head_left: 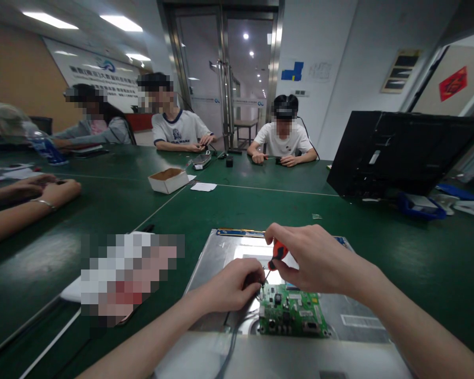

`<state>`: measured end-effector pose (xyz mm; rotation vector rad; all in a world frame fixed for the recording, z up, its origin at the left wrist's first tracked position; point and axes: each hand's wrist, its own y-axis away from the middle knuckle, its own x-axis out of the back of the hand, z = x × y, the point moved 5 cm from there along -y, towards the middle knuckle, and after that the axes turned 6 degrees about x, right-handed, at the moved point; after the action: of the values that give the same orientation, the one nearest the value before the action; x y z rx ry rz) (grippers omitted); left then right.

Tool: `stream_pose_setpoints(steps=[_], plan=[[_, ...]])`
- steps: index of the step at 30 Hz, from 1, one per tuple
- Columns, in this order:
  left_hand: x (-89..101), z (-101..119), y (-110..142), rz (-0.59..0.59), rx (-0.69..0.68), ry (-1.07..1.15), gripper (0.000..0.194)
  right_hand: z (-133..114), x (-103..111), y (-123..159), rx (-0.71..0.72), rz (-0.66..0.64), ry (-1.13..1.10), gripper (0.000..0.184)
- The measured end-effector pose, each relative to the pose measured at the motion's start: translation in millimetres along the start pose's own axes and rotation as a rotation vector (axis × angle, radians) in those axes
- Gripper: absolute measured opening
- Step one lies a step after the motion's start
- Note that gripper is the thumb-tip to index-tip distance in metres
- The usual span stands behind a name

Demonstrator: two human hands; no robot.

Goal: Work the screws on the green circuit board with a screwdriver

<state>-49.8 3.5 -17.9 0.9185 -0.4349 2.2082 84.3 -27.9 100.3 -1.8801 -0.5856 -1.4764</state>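
Observation:
In my right hand is a red and black screwdriver, its shaft slanting down toward the upper left corner of a green circuit board. My left hand is curled beside that corner, fingertips pinched close to the screwdriver's tip; what they hold, if anything, is hidden. The board lies on a silver metal panel, which has a thin blue circuit strip along its far edge. A grey cable runs down from under my left hand toward the near edge.
A black monitor stands at the right, near a blue tray. On the green table are an open white box and paper. Another person's hands are at the left; several people sit across the table.

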Motion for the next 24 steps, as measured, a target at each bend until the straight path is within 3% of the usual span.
stream_pose_setpoints(steps=[9, 15, 24], plan=[[0.9, 2.2, 1.8, 0.023, 0.005, -0.017, 0.012, 3.5, -0.5, -1.8, -0.03, -0.001, 0.035, 0.009], [0.1, 1.7, 1.5, 0.012, 0.013, -0.004, 0.011, 0.9, -0.9, -0.6, -0.027, 0.006, 0.019, 0.023], [0.8, 3.8, 1.9, 0.021, -0.006, -0.009, 0.011, 2.9, 0.7, -1.8, -0.009, -0.015, 0.028, 0.01]])
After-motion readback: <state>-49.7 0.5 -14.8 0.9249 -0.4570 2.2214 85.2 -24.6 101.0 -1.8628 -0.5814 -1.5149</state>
